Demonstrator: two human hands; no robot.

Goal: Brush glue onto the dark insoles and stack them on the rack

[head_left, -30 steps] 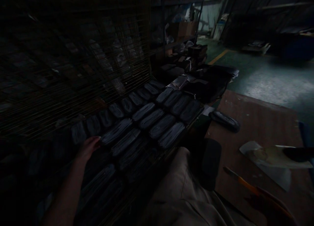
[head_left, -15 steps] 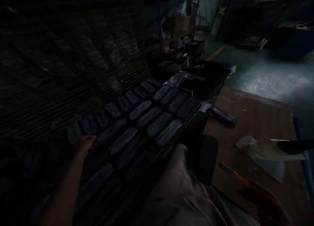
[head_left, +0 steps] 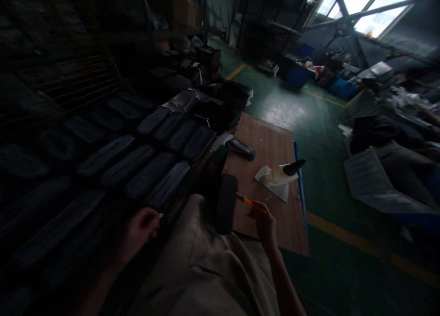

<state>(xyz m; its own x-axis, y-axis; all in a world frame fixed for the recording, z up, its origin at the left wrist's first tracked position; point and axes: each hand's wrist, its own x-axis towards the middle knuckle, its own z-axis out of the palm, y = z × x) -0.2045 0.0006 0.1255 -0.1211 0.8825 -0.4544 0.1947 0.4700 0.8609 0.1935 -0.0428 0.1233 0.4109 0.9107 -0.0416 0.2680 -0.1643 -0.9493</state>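
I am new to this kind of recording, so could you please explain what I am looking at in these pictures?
There is no machine here: you see a person's two bare hands, filmed by one camera worn on the head, looking forward and down. The right hand holds an orange-handled brush. The left hand is curled beside rows of dark oblong pads with grey streaks; it is too dark to tell whether it holds anything. On the wooden board lie a similar pad and a pale object with a black end. A plain black pad sits by the board's edge, near the lap.
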